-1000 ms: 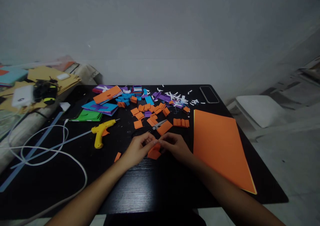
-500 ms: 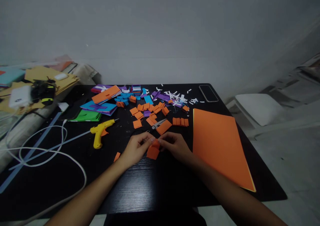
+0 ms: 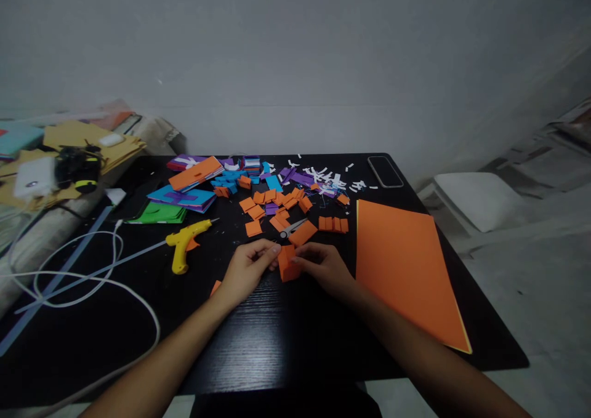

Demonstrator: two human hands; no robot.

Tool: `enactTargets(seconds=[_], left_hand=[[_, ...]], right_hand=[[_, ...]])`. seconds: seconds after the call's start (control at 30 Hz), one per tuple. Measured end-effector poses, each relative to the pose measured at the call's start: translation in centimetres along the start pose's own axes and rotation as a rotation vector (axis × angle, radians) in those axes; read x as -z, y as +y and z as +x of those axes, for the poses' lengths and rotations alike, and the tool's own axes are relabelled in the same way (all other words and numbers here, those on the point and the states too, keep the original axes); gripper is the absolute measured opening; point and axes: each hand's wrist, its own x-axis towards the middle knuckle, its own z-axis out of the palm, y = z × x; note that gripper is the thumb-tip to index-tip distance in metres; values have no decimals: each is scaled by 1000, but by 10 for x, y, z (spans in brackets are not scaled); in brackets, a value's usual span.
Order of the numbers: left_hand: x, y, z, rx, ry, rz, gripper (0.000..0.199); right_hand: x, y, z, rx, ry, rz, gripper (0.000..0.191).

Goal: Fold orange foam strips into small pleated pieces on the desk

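A small folded piece of orange paper [image 3: 289, 266] is held just above the black table, its creased front facing me. My right hand [image 3: 327, 269] pinches its right side between thumb and fingers. At the upper left edge of the same piece, the thumb and curled fingers of my left hand [image 3: 250, 271] are closed, with the fingertips partly hidden. Just beyond my hands lie small scissors [image 3: 292, 228] with blades apart, beside a flat orange paper piece [image 3: 303, 233]. Several small folded orange papers [image 3: 253, 228] are scattered farther back.
A yellow glue gun [image 3: 185, 243] with a long glue stick lies left, near a looping white cable [image 3: 152, 319]. Large orange sheets [image 3: 406, 264] cover the right side. Behind are a phone [image 3: 385, 172], white paper scraps [image 3: 323, 178] and a blue folded paper booklet [image 3: 159, 196].
The orange paper piece has been turned and folded, so its lower flap no longer hangs toward me. My left hand has shifted slightly up and left; the right has barely moved.
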Motion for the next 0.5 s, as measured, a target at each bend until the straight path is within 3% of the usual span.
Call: enactTargets(seconds=[0.3,0.5], left_hand=[[0,1,-1,3,11,13,32],[-2,-1,-1,-21,-28,69,27]], right_hand=[[1,-2,0,-3,37,-65,22],[-2,-3,-3,21,-26,-62,20]])
